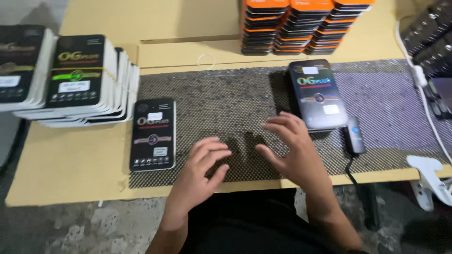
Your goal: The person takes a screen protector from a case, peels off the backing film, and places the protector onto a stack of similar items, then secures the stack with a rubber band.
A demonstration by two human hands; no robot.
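Flat box (pixel 153 134) left on mat (pixel 235 94), box stack (pixel 318 94) right.

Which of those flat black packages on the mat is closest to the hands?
The dark package stack up right on the mesh mat, just beyond the right hand fingertips. The single package lies farther from the left hand.

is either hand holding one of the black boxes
No, the left hand and right hand hover empty over the mat, between the boxes.

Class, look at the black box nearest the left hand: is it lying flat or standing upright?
Flat: the black box lies face up on the mat.
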